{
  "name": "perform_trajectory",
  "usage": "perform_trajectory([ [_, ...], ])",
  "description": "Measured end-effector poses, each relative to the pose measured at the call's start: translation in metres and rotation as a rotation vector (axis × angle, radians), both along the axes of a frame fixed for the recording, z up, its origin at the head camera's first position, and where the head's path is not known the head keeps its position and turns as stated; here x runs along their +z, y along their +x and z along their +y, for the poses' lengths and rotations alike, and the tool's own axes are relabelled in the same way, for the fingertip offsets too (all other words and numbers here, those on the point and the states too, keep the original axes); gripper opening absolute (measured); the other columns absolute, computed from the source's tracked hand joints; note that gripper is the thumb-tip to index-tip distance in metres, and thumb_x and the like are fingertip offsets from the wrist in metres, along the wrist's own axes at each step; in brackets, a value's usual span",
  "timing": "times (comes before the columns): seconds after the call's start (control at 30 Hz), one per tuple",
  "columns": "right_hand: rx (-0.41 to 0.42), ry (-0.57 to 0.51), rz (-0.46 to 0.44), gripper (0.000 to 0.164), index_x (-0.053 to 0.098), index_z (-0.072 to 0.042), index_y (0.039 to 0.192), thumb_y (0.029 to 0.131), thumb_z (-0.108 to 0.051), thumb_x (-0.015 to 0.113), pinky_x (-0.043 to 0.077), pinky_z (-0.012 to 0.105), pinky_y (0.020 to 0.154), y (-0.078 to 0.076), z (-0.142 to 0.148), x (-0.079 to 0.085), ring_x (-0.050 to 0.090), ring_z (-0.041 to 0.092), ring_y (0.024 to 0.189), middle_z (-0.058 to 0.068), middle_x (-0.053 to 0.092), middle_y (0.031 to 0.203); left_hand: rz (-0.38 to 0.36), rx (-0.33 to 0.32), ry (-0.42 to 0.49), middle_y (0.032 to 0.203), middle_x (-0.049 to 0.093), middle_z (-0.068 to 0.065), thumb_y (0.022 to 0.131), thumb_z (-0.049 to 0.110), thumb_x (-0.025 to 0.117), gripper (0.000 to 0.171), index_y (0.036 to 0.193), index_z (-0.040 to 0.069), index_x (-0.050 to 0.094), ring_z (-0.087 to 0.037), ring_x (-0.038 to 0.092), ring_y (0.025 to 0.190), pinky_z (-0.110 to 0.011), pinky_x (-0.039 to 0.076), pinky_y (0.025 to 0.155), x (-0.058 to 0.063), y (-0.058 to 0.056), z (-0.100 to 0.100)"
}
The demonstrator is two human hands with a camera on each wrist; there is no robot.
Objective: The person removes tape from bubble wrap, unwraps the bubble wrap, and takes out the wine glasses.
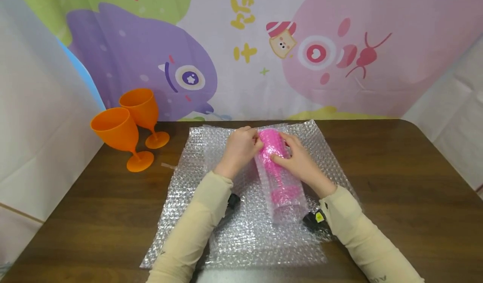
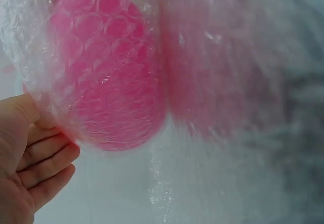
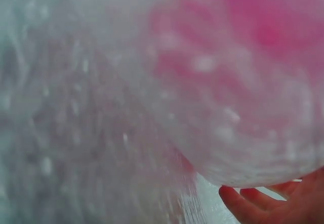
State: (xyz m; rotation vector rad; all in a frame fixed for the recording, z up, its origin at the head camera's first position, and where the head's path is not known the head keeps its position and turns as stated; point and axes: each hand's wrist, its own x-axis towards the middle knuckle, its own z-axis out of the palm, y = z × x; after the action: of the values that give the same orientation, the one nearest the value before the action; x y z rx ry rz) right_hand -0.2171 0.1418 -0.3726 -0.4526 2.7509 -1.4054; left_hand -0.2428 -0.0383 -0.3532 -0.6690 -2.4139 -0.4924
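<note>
A pink goblet (image 1: 272,149) is rolled in clear bubble wrap (image 1: 288,214), its bowl toward the far side and its foot toward me. My left hand (image 1: 239,149) pinches the wrap beside the bowl's rim; the left wrist view shows thumb and fingers at the wrap's edge, close to the pink bowl (image 2: 109,82). From the right, my right hand (image 1: 298,161) grips the wrapped bowl, thumb on top. The right wrist view is blurred, with fingertips (image 3: 253,201) against the wrapping. Beneath lie flat bubble wrap sheets (image 1: 181,207) on the table.
Two orange goblets, a nearer one (image 1: 118,130) and a farther one (image 1: 143,109), stand upright at the table's left. A cartoon-print cloth (image 1: 241,77) hangs behind the brown table (image 1: 400,178). A small clear strip (image 1: 167,165) lies left of the sheets.
</note>
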Motion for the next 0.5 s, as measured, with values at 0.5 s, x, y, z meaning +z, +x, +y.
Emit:
perform_trajectory([
  [0.5, 0.011, -0.065, 0.019, 0.074, 0.024, -0.007, 0.142, 0.082, -0.024, 0.064, 0.044, 0.051, 0.089, -0.0025, 0.0028, 0.0007, 0.038, 0.038, 0.122, 0.018, 0.030, 0.141, -0.174, 0.037, 0.468, 0.083, 0.070, -0.007, 0.083, 0.011, 0.062, 0.014, 0.088, 0.004, 0.073, -0.018, 0.064, 0.075, -0.028, 0.051, 0.069, -0.0105, -0.0045, -0.0062],
])
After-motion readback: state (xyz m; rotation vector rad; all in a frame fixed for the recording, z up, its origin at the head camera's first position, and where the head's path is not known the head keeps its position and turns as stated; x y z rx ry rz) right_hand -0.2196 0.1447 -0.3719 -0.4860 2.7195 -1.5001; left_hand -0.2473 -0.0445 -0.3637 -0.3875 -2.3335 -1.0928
